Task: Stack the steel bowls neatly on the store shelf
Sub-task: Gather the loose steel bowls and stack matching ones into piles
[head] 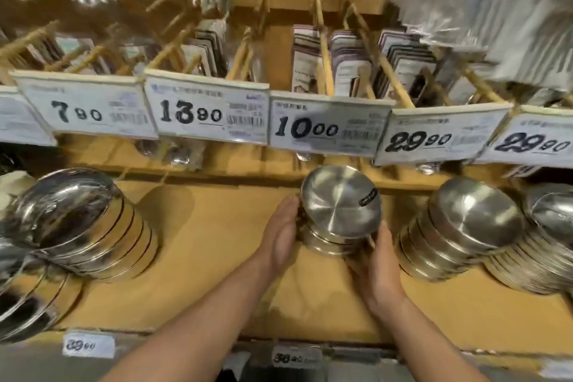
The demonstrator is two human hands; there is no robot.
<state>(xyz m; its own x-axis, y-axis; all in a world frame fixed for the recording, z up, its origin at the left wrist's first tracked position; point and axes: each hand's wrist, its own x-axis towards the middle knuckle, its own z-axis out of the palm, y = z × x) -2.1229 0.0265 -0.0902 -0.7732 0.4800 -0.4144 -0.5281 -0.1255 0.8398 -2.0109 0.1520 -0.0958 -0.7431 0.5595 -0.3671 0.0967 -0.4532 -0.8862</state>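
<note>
At frame centre, the left hand (280, 234) presses flat and the right hand (376, 268) cups a stack (339, 215) of upturned bowls. Smooth, rigid steel looks slippery; the rims seem the surest hold.

A row of white price tags (214, 112) hangs along the far rail, reading 7.90, 13.90, 10.00, 29.90 and 29.90. Behind them, carded packets (347, 65) hang on wooden pegs (325, 49). Smaller price labels (88, 346) line the near edge.
</note>
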